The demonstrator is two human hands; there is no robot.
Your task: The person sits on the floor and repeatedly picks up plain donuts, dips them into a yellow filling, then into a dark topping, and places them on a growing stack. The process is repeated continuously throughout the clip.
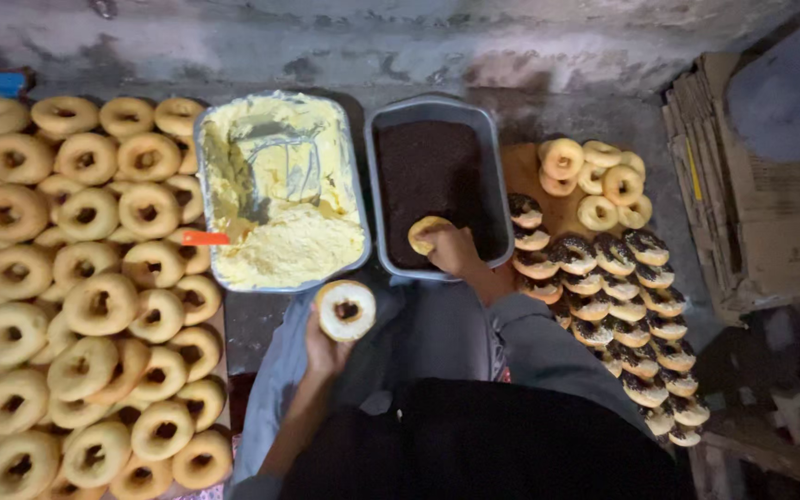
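My left hand (322, 350) holds up a ring doughnut (345, 310) spread with pale cream on top, just in front of the cream tray. My right hand (453, 248) presses another doughnut (425, 233) face down into the dark sprinkles of a grey metal tray (491, 139). To its left, a second metal tray (204, 185) holds yellow cream, and an orange-handled tool (206, 238) lies over its left rim.
Several plain doughnuts (85, 278) are piled on the left. On the right, a board (520, 167) carries a few plain doughnuts (599, 181) and rows of sprinkle-coated doughnuts (636, 306). Flattened cardboard (761, 213) is stacked far right. A stained wall runs along the top.
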